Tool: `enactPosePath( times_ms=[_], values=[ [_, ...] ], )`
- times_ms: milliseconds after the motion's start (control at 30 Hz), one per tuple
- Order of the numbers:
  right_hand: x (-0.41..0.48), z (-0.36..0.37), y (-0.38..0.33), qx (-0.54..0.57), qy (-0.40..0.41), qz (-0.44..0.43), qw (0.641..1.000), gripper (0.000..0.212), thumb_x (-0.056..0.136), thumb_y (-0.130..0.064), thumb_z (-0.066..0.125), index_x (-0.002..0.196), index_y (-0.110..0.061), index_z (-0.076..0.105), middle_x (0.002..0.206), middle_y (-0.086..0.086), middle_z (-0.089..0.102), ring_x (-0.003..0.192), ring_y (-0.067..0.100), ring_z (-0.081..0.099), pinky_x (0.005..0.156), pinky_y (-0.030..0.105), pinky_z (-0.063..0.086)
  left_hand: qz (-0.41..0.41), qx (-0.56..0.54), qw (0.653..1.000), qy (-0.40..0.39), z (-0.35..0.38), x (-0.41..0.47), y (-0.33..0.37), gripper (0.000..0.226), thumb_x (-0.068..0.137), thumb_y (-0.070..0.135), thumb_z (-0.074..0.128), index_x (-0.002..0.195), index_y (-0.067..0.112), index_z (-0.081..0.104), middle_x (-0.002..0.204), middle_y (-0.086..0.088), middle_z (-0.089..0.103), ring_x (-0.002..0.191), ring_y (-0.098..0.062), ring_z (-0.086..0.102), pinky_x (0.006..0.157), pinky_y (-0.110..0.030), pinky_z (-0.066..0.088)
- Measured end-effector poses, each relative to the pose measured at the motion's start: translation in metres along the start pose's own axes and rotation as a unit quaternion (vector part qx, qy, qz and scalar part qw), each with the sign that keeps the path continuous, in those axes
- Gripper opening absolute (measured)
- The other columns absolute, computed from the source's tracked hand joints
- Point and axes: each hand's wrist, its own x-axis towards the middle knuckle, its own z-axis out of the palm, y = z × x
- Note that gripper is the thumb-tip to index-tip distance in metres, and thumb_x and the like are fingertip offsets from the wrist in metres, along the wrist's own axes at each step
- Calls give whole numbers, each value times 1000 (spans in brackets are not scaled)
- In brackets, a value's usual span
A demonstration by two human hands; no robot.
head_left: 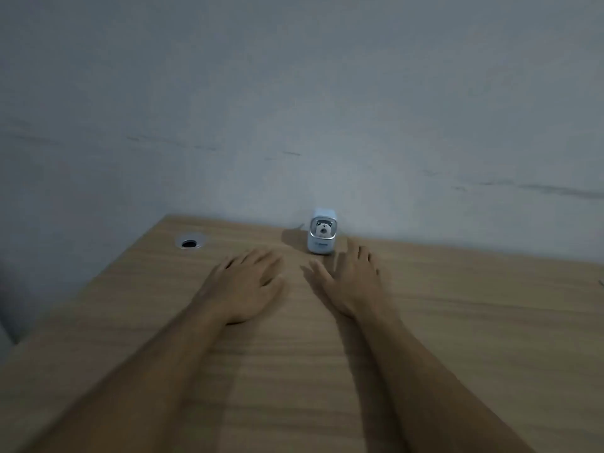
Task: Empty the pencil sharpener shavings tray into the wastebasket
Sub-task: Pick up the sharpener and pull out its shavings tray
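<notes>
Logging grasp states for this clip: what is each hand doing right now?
Left hand: open, flat on the desk, holding nothing.
Right hand: open, empty, near the sharpener.

one sharpener [322,235], two hands, one desk [457,322].

Head view: pencil sharpener [322,235] stands upright at the far edge of the wooden table [457,322], against the grey wall [294,93]; panda face on its front. Left hand [243,286] and right hand [351,282] both flat on the table, palms down, fingers spread, nothing held. Right fingertips just beside the sharpener, not touching. Cable grommet hole [190,242] far left. Frame blurry.
</notes>
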Motion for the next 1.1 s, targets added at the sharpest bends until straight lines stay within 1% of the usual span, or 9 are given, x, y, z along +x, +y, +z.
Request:
enactPosePath(
  times_ms=[167,300,433,500,600,700,800,933,1100],
  values=[
    [42,17,-13,104,57,19,993,124,83,-89,65,168,-5,33,159,12,50,152,35,45,123,49,39,-4,-21,999,39,6,46,-15,60,111,58,41,168,38,43,178,19,35,165,-11,33,133,-44,21],
    [60,22,-19,135,103,37,985,121,76,-87,75,161,-7,41,151,10,55,146,35,49,119,49,43,-6,-50,997,63,7,63,-20,53,107,55,49,157,38,58,165,17,52,155,-15,47,124,-47,36],
    [72,28,-16,167,86,54,981,84,75,-76,82,125,-12,61,121,5,65,125,34,61,104,48,52,-18,-130,988,78,1,67,-20,79,81,76,33,137,38,73,146,16,68,139,-14,62,118,-50,49],
    [71,26,-13,201,83,43,975,66,75,-68,82,110,-14,66,110,3,69,114,32,66,94,45,56,-18,-171,982,83,0,65,-17,67,84,73,42,127,38,77,137,16,73,129,-10,66,113,-43,53],
    [57,17,-10,255,68,13,964,46,78,-57,86,99,-22,65,98,-8,72,90,13,69,70,15,50,-15,-243,964,107,-3,53,-12,27,107,41,63,123,29,82,125,14,79,112,-3,69,89,-17,50],
    [24,0,-13,279,48,-27,959,35,84,-47,88,102,-25,67,95,-16,73,78,-11,65,66,7,47,-16,-299,946,122,-7,23,-5,21,111,24,64,119,26,83,114,14,83,108,1,74,86,-11,50],
    [-14,-11,-13,298,19,-49,953,38,85,-45,88,112,-23,72,101,-14,77,83,-10,69,69,9,51,-38,-352,930,101,-9,-14,-3,28,110,8,59,108,21,84,105,8,88,100,-1,81,92,-17,59],
    [-70,-31,-15,329,-7,-64,942,42,86,-41,88,121,-25,73,108,-13,80,91,0,75,74,13,55,-47,-404,908,98,-12,-70,4,34,109,-4,54,98,9,83,96,-3,89,92,-15,84,79,-12,58],
    [-132,-56,-14,363,-35,-60,929,47,84,-45,86,126,-26,74,111,-10,83,96,8,79,86,35,66,-51,-448,885,119,-14,-136,10,35,111,0,54,95,9,83,94,-5,89,84,-15,82,79,-20,63]
  ],
)
